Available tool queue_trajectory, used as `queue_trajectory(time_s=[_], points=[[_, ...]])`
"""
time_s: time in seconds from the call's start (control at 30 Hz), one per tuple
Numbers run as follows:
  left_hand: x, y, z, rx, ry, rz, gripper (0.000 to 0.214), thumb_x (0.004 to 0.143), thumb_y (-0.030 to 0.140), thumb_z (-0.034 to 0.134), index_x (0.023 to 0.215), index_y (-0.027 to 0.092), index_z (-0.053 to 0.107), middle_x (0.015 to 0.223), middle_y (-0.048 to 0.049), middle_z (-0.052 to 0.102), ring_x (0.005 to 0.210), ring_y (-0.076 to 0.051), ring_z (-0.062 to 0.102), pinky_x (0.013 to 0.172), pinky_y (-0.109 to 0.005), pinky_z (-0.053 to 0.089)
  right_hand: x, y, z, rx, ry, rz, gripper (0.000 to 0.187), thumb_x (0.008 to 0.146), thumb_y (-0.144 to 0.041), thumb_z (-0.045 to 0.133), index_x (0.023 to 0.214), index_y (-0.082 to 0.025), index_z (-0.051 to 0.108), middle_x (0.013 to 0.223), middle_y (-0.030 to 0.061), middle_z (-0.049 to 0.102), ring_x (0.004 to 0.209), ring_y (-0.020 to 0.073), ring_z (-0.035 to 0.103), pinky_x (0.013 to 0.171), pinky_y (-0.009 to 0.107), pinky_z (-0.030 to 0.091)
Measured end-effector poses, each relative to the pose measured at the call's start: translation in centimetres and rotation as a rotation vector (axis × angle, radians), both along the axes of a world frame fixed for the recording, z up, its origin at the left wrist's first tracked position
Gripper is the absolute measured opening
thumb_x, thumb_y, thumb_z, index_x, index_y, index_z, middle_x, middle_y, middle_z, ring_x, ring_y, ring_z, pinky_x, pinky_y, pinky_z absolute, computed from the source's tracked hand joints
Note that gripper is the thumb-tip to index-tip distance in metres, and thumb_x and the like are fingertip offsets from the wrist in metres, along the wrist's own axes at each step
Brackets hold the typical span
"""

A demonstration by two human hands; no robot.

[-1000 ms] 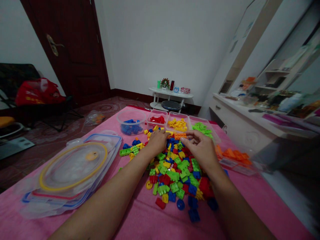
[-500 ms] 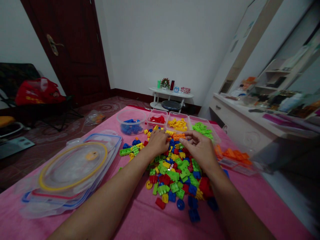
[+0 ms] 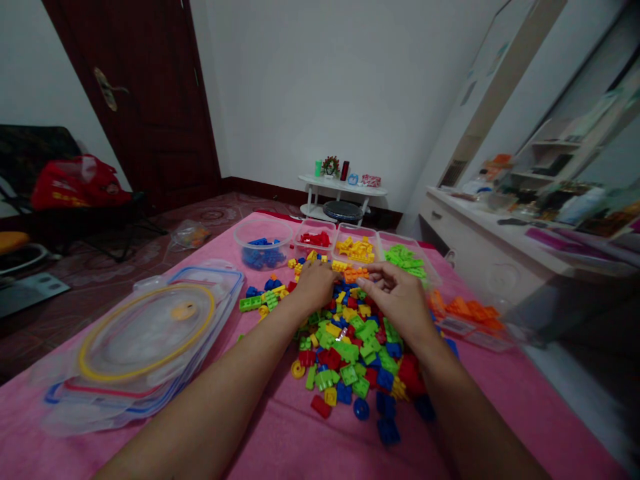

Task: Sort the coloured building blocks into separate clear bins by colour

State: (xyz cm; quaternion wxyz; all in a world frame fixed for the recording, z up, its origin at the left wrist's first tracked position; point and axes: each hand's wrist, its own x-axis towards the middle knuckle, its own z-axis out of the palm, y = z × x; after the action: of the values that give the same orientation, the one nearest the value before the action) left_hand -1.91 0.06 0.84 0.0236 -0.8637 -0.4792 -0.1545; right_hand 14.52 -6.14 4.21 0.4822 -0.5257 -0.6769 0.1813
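Between my two hands is an orange building brick (image 3: 355, 274), held at its right end by the thumb and fingers of my right hand (image 3: 400, 293). My left hand (image 3: 316, 283) rests over the far left part of the brick pile, fingers curled downward. Its fingertips are near the orange brick's left side, and whatever they grip is hidden. Under and in front of both hands spreads a heap of mixed building bricks (image 3: 345, 350) in green, red, blue and yellow.
Behind the heap stand clear containers of blue bricks (image 3: 263, 253), red bricks (image 3: 315, 239), yellow bricks (image 3: 356, 249) and green bricks (image 3: 405, 259). Orange bricks (image 3: 473, 311) fill another at right. Stacked lids (image 3: 145, 340) lie on the pink cloth (image 3: 280, 447) at left.
The orange brick has shifted very slightly left and down, with the right fingertips following. My left hand stays almost in the same place.
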Motion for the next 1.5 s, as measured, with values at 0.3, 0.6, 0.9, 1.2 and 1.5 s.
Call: queue_trajectory(time_s=[0.3, 0.6, 0.9, 1.2, 1.5], points=[[-0.1, 0.0, 0.0, -0.021, 0.001, 0.035, 0.027, 0.078, 0.018, 0.05, 0.095, 0.021, 0.071, 0.094, -0.0117, 0.067, 0.099, -0.028, 0.055, 0.085, -0.04, 0.043, -0.2, -0.2, 0.2, -0.009, -0.005, 0.017, 0.029, 0.073, -0.035, 0.066, 0.093, -0.014, 0.066, 0.068, 0.0023, 0.062, 0.058, 0.0131, 0.055, 0.054, 0.025, 0.045], [-0.3, -0.6, 1.4, -0.076, 0.0, 0.048, 0.026, 0.075, 0.018, 0.053, 0.09, 0.022, 0.073, 0.094, -0.0104, 0.07, 0.095, -0.027, 0.06, 0.083, -0.037, 0.043, -0.2, -0.3, 0.3, 0.012, -0.001, 0.026, 0.028, 0.072, -0.035, 0.067, 0.091, -0.015, 0.066, 0.069, 0.0025, 0.062, 0.06, 0.0138, 0.056, 0.055, 0.025, 0.047], [-0.8, -0.4, 1.1, -0.149, 0.006, 0.068, 0.036, 0.072, 0.009, 0.055, 0.099, 0.028, 0.071, 0.098, -0.0064, 0.07, 0.099, -0.026, 0.061, 0.081, -0.035, 0.045, -0.3, -0.4, 0.6, -0.006, 0.007, 0.023, 0.029, 0.072, -0.034, 0.066, 0.093, -0.014, 0.067, 0.069, 0.0023, 0.061, 0.059, 0.0133, 0.055, 0.054, 0.025, 0.046], [-0.9, -0.4, 1.5, -0.137, -0.003, 0.078, 0.017, 0.073, 0.02, 0.06, 0.085, 0.022, 0.072, 0.092, -0.0068, 0.071, 0.091, -0.024, 0.062, 0.08, -0.034, 0.046, -0.1, -0.3, 0.4, 0.019, 0.02, 0.012, 0.027, 0.071, -0.036, 0.068, 0.088, -0.015, 0.066, 0.068, 0.002, 0.061, 0.059, 0.0132, 0.054, 0.054, 0.025, 0.046], [-1.5, -0.2, 1.6, -0.113, 0.02, 0.07, 0.027, 0.072, 0.02, 0.057, 0.096, 0.02, 0.069, 0.095, -0.0078, 0.07, 0.089, -0.022, 0.062, 0.072, -0.029, 0.047, 0.0, -0.2, 0.4, 0.02, 0.001, -0.017, 0.022, 0.069, -0.037, 0.069, 0.077, -0.017, 0.062, 0.064, 0.0009, 0.058, 0.056, 0.013, 0.053, 0.053, 0.025, 0.044]])
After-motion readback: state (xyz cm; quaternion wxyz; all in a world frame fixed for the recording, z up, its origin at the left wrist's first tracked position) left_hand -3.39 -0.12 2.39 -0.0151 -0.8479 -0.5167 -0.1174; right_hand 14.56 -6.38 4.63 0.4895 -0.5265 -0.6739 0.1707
